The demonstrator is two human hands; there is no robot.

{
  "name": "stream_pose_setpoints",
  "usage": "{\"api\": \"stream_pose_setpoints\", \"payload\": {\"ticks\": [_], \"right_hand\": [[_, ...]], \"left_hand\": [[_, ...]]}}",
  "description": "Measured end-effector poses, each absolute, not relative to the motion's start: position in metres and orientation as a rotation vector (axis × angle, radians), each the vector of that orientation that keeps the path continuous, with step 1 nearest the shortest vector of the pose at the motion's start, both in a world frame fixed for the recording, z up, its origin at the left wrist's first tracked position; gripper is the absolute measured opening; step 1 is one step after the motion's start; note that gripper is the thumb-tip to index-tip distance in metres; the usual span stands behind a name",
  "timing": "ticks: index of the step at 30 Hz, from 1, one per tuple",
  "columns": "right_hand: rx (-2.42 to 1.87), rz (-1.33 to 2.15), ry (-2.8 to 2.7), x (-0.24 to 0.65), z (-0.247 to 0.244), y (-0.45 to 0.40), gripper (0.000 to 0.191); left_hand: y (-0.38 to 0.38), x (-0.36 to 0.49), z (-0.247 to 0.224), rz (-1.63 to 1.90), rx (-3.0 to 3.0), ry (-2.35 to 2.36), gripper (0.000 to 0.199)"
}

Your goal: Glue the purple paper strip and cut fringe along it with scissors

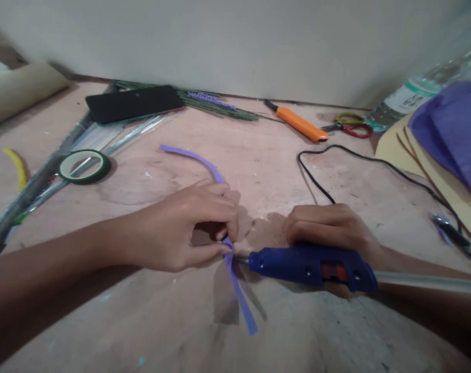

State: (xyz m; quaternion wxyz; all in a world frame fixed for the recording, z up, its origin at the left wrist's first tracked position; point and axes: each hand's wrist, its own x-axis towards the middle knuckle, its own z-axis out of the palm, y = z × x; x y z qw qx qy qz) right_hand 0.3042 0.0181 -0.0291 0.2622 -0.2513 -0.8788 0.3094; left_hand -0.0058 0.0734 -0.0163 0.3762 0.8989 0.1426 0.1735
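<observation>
My left hand (196,223) pinches a narrow purple strip (241,298) near its middle. One end of the strip curves away beyond my fingers, and the other hangs down toward me. My right hand (332,225) is closed round a blue glue gun (287,265), which lies on its side with a clear glue stick (425,282) coming out of its rear. The metal nozzle of the gun points left and meets the strip just beside my left thumb and fingertips. The gun hides part of my right hand.
A black phone (136,103), green tape roll (85,166), green stems (227,111), orange cutter (301,124) and scissors (352,127) lie farther back. The gun's black cord (375,158) loops right, near a bottle (408,98) and purple sheets (453,134).
</observation>
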Motion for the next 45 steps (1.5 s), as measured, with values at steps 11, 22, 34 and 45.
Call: {"api": "stream_pose_setpoints", "payload": {"ticks": [11,22,34,45], "right_hand": [[-0.677,0.830,-2.340,0.302,-0.032,0.019,0.036],[-0.675,0.816,-2.344,0.298,-0.022,0.020,0.040],[-0.664,0.880,-2.312,0.301,-0.032,0.019,0.035],[-0.668,0.868,-2.344,0.301,-0.025,0.017,0.038]], "left_hand": [[0.073,-0.006,-0.015,0.422,2.325,0.385,0.011],[0.074,-0.006,-0.015,0.422,2.309,0.384,0.013],[0.073,-0.006,-0.015,0.426,2.309,0.390,0.011],[0.073,-0.006,-0.016,0.432,2.312,0.375,0.011]]}}
